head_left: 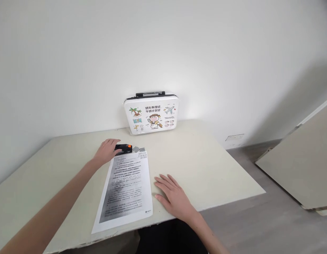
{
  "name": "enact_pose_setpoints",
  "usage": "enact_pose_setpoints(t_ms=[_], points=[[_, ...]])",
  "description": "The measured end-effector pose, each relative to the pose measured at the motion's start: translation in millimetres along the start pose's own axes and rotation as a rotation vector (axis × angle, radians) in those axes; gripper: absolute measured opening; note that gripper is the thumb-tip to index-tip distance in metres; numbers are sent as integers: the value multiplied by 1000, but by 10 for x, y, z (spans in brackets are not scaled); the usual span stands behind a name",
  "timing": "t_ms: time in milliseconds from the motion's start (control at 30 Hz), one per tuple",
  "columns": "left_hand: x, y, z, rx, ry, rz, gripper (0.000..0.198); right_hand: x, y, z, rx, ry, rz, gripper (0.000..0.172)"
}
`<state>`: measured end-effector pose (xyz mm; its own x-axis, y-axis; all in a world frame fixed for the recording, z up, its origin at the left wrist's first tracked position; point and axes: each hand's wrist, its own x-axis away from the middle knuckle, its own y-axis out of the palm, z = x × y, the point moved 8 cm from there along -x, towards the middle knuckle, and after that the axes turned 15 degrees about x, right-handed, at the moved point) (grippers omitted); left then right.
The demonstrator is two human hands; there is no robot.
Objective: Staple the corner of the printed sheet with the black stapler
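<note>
Resting on the table at the top left corner of the sheet, the stapler is black with an orange patch on its right end. It lies flat, long side running left to right, touching or just overlapping the sheet's upper edge.

Left hand: reached forward across the table, palm down, fingers loosely curled at the stapler's left end and in contact with it. Whether the fingers are closed round the stapler or only laid against it cannot be told from this view.

Right hand: flat on the table, palm down, fingers spread wide and holding nothing. It lies just beside the sheet's right edge, near its lower half, apart from the paper.

Sheet: one printed page, densely lined with text, a darker grey band across its lower half. It lies slightly askew, and its bottom edge reaches the near edge of the table.

Staples: a few small grey strips lie just right of the stapler, at the sheet's top right corner.

Case: white, cartoon-printed, marked "TRAVEL", black handle on top. It stands upright at the back of the table against the wall, well apart from the hands.

Board: a pale panel lies low at the right, over the grey floor.
</note>
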<state>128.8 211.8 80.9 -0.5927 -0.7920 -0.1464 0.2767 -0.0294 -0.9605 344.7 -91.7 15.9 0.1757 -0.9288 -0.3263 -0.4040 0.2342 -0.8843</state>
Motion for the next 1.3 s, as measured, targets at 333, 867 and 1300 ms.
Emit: enact_pose_setpoints(t_ms=[333,867,1300], points=[[-101,83,-87,-20,-89,-169,47,-4,-18,-1,-9,4,12,41],[356,-230,1227,157,103,43,43,31,-20,124,-231,105,69,42],[602,687,2816,235,410,-215,18,389,-394,1231,-656,730,378,49]])
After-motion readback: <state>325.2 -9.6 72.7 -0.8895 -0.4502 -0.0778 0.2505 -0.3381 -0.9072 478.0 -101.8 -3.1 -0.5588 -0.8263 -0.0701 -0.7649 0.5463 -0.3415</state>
